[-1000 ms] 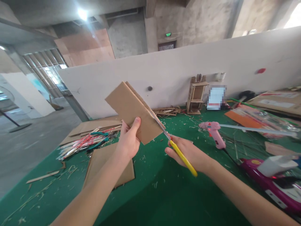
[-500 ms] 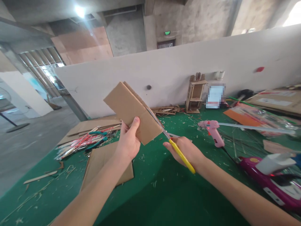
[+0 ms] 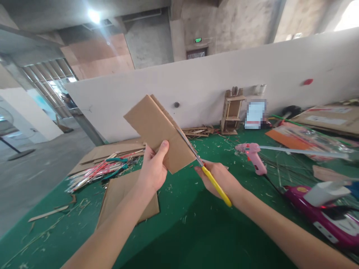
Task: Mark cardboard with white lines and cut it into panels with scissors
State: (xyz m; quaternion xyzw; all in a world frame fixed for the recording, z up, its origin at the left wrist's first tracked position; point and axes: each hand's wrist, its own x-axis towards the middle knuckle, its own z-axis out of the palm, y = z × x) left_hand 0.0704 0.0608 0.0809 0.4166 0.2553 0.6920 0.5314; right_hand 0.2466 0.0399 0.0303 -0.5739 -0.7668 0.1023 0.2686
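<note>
My left hand [image 3: 153, 170] grips the lower edge of a brown cardboard piece [image 3: 157, 129] and holds it up above the green table [image 3: 196, 231]. The thumb lies on its front face. My right hand [image 3: 221, 179] is closed around yellow-handled scissors [image 3: 214, 183]. Their blades run up along the right edge of the cardboard, partly inside the cut. A narrow strip of cardboard stands just behind the blade.
A flat cardboard sheet [image 3: 126, 198] lies below my left hand. Red and teal sticks [image 3: 101, 170] are piled at the left. A pink glue gun [image 3: 254, 157] lies right of the scissors, a magenta object [image 3: 322, 213] at far right. A small cardboard shelf model [image 3: 232, 112] stands by the white wall.
The scissors have slid a little further up along the cardboard's right edge. Both hands stay almost in place, and the view has shifted slightly.
</note>
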